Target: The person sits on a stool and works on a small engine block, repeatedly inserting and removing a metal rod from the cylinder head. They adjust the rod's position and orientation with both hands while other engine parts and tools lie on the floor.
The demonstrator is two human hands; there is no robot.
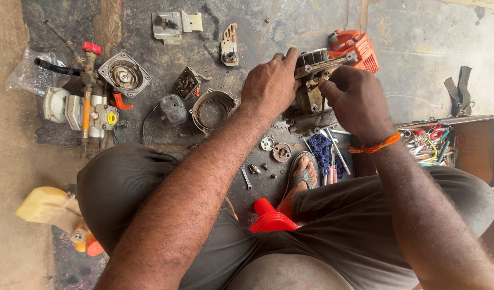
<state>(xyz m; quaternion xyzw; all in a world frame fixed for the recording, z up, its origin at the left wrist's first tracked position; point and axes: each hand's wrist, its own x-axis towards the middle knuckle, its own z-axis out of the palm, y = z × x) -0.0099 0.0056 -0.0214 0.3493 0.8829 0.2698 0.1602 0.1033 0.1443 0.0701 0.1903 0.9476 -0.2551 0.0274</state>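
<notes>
Floor: a stained, oily concrete floor (418, 64) strewn with dismantled machine parts, seen from above a seated person's knees.
Tool box: an open box (475, 145) at the right, crammed with red- and green-handled tools.
Pump unit: a grey pump assembly (83, 110) with a red cap, an orange tube and a black hose lies at the far left, well apart from both hands.
Engine block: a grimy small engine (311, 102) stands on the floor ahead of the person's sandalled foot (303, 174), just in front of an orange housing (359, 48).
Left hand: the left hand (271, 83) grips the engine's top left edge, fingers curled over the metal rim.
Right hand: the right hand (354, 99), an orange thread at the wrist, pinches a small fitting at the engine's upper side; what lies between the fingertips cannot be made out.
Starter cover: a round grey recoil cover (124, 74) sits beside the pump.
Ring housing: a rusty circular shroud (212, 110) rests left of the engine.
Small parts: a round disc (282, 152) and loose bolts (255, 169) lie near the foot.
</notes>
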